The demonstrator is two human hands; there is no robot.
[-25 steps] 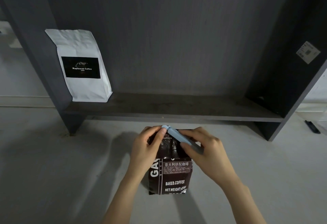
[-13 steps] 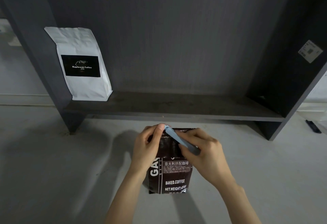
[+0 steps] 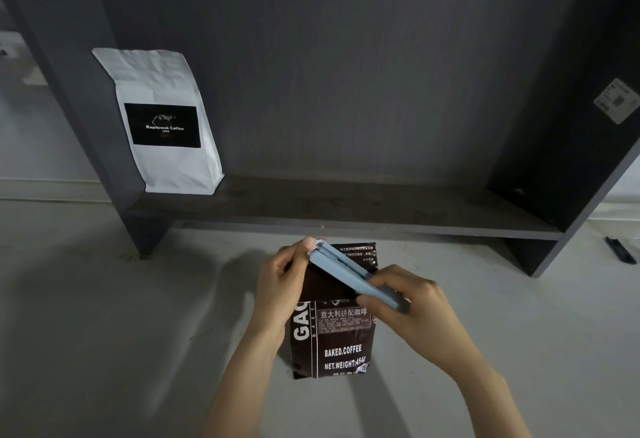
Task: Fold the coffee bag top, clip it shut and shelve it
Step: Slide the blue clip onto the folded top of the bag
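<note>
While both hands pinch clip | coffee bag beneath grip

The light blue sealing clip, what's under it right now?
Under the light blue sealing clip lies the upper front of the dark brown coffee bag, standing on the floor. Left hand holds one end, right hand the other. The fold itself is hidden.
</note>
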